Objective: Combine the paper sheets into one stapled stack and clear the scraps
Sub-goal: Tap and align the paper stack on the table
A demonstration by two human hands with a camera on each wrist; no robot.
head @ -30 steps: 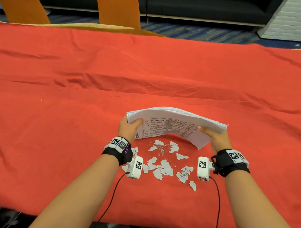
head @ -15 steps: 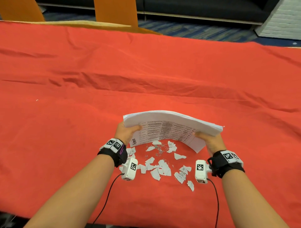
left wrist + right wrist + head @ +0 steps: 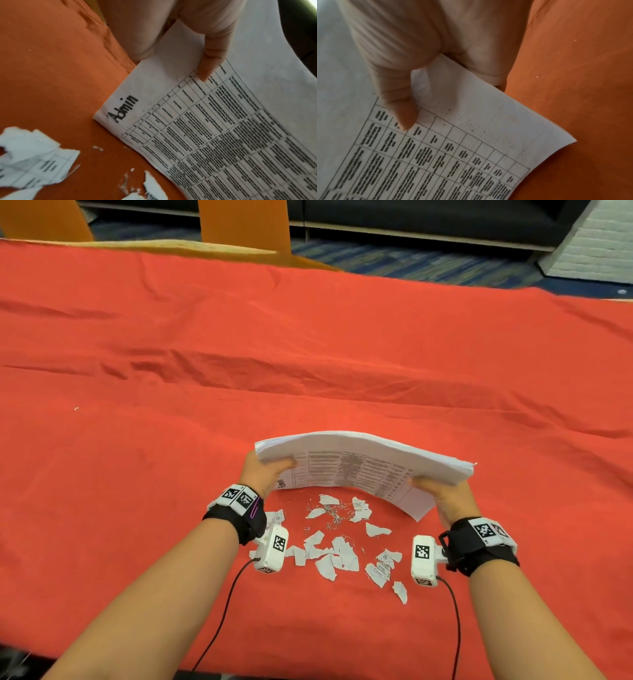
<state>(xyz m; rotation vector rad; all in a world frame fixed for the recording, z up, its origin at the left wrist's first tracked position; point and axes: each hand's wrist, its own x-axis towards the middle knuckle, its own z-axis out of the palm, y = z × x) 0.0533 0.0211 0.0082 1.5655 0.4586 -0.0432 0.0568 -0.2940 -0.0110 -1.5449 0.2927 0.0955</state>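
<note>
A thick stack of printed paper sheets (image 3: 359, 453) stands on its long lower edge on the red cloth, bowed toward me. My left hand (image 3: 263, 474) grips its left end, thumb on the printed table beside the word "Admin" (image 3: 123, 108). My right hand (image 3: 445, 494) grips the right end, thumb (image 3: 402, 108) pressed on the front sheet (image 3: 453, 148). Several torn white paper scraps (image 3: 339, 553) and loose bent staples (image 3: 334, 513) lie on the cloth between my wrists, just in front of the stack. Scraps (image 3: 30, 155) show at the lower left of the left wrist view.
The red tablecloth (image 3: 171, 440) covers the whole table, with creases across the middle. Orange chair backs (image 3: 243, 227) stand beyond the far edge. Cables run from the wrist cameras (image 3: 274, 549) toward the near edge.
The stack and both hands have stayed nearly in place; the view shifted slightly, and the scraps have not moved.
</note>
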